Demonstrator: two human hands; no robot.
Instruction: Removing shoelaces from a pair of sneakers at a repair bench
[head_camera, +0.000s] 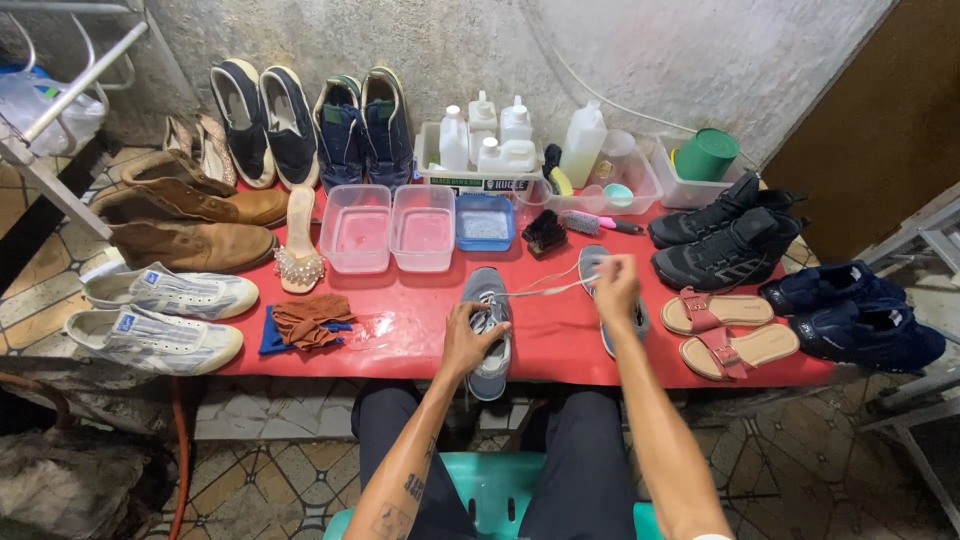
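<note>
Glossy red plastic tabletop (560, 345); grey mesh-cloth sneaker (489, 340); clear plastic tubs (357, 228); matt brown leather boots (190, 245).

A grey sneaker (489, 335) lies on its sole at the near edge of the red table, toe pointing toward twelve o'clock and heel hanging slightly over the edge at six o'clock. Its white shoelace (545, 289) is drawn out taut from the eyelets toward two o'clock, partly unthreaded. The matching second grey sneaker (597, 265) lies just at three o'clock of the first, also pointing to twelve o'clock, partly hidden.
</note>
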